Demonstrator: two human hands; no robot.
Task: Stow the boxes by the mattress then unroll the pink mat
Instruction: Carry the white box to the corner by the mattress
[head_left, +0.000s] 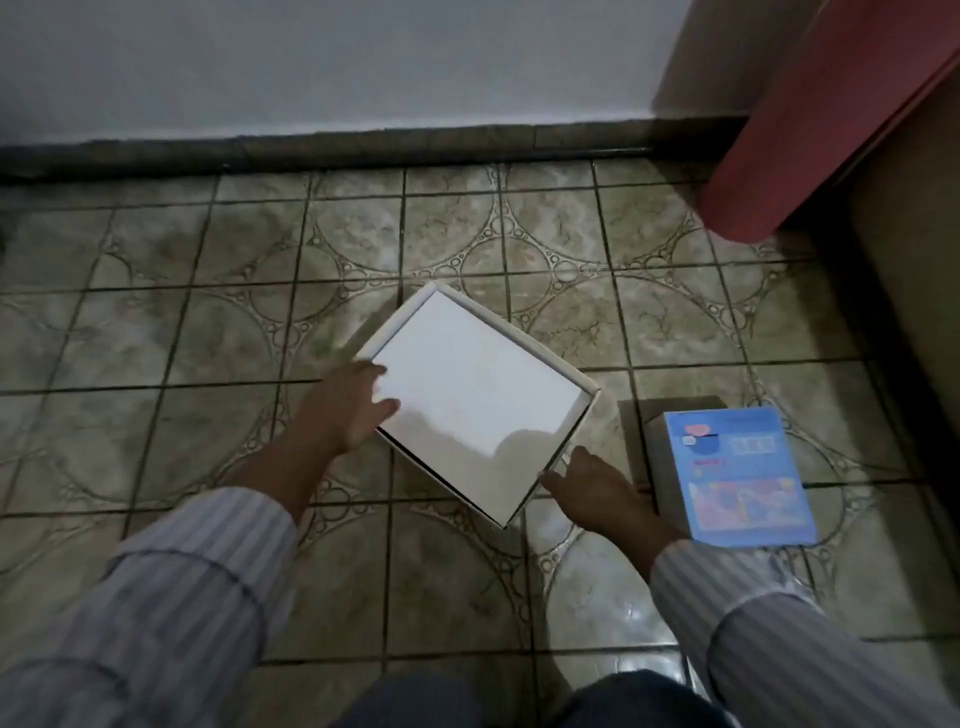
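A shallow white open box (478, 395) sits tilted on the tiled floor in the middle of the view. My left hand (348, 410) holds its left edge, thumb lying inside the box and fingers hidden under the rim. My right hand (592, 486) touches the box's near right edge with its fingers reaching toward the corner. A blue box (737, 475) with colourful pictures lies flat on the floor just right of my right hand. A reddish-pink upright form (795, 119), perhaps the mattress or the mat, leans at the top right.
A white wall (311, 62) with a dark skirting strip (363, 148) runs along the far side of the floor. A dark brown surface (914, 270) stands at the right edge beside the reddish form. My knees (519, 701) are at the bottom.
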